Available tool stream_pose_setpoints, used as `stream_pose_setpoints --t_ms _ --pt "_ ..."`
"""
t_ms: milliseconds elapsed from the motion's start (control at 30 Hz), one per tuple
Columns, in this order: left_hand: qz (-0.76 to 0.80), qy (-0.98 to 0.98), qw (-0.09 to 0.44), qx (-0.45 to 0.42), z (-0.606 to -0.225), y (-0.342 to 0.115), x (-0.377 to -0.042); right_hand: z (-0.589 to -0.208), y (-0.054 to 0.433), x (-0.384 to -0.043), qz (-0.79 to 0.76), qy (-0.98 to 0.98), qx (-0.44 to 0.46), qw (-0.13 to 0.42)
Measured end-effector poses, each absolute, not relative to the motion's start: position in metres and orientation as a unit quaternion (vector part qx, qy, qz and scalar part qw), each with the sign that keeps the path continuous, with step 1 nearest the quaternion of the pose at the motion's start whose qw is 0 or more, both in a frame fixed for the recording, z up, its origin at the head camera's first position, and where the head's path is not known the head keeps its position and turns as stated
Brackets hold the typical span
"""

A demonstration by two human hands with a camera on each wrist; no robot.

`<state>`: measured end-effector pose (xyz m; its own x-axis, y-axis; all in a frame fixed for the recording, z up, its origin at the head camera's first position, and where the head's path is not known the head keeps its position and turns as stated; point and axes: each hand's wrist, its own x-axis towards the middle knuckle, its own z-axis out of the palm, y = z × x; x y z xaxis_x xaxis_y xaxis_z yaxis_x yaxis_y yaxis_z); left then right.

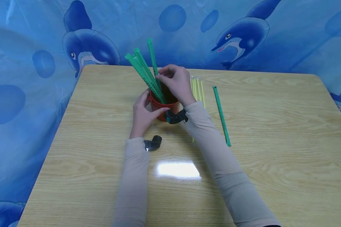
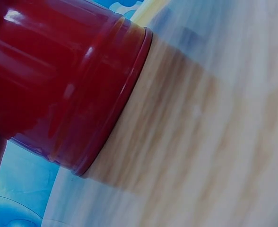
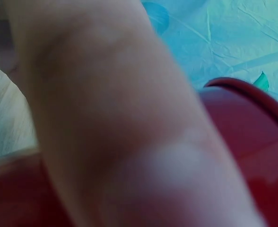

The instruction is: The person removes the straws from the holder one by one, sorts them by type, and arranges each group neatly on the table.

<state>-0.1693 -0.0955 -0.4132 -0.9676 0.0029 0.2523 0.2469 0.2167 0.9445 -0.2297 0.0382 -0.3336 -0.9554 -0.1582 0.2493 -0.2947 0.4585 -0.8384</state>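
Note:
A red cup (image 1: 173, 108) stands on the table; its glossy side and base rim (image 2: 115, 109) fill much of the left wrist view. My left hand (image 1: 142, 115) grips it from the left, thumb along the near side. Several green-wrapped straws (image 1: 143, 72) lean leftward out of the cup. Over the cup's mouth, my right hand (image 1: 177, 82) pinches another green-wrapped straw (image 1: 152, 55) that stands more upright, its lower end inside the cup. In the right wrist view a blurred finger (image 3: 110, 113) covers most of the cup wall (image 3: 238, 127).
One more green-wrapped straw (image 1: 222, 116) lies to the right on the wooden table (image 1: 272, 142). Yellow straws (image 1: 198, 90) in a clear wrapper lie partly hidden under the right forearm. A blue dolphin-printed sheet (image 1: 147, 19) hangs behind the table and shows along its left side.

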Motion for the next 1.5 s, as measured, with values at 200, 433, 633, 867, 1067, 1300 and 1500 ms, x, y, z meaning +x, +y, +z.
stream_pose_setpoints --t_ms 200,433,633,867,1067,1300,1500 --pt "-0.616 -0.777 0.102 -0.084 -0.414 -0.096 -0.170 -0.334 0.037 -0.231 0.479 -0.866 0.131 0.063" --pt "-0.610 -0.780 0.107 -0.089 -0.415 -0.096 -0.170 -0.332 0.036 -0.230 0.458 -0.878 0.131 0.055" --pt "-0.610 -0.780 0.106 -0.088 -0.414 -0.096 -0.170 -0.332 0.038 -0.229 0.461 -0.874 0.141 0.057" --pt "-0.608 -0.783 0.104 -0.080 -0.412 -0.095 -0.169 -0.333 0.048 -0.223 0.538 -0.825 0.157 0.073" --pt "-0.614 -0.778 0.106 -0.076 -0.411 -0.094 -0.168 -0.329 0.060 -0.217 0.585 -0.780 0.176 0.138" --pt "-0.614 -0.780 0.100 -0.074 -0.411 -0.094 -0.169 -0.326 0.068 -0.211 0.609 -0.730 0.226 0.213" --pt "-0.616 -0.775 0.110 -0.081 -0.410 -0.094 -0.169 -0.321 0.075 -0.206 0.619 -0.707 0.235 0.250"
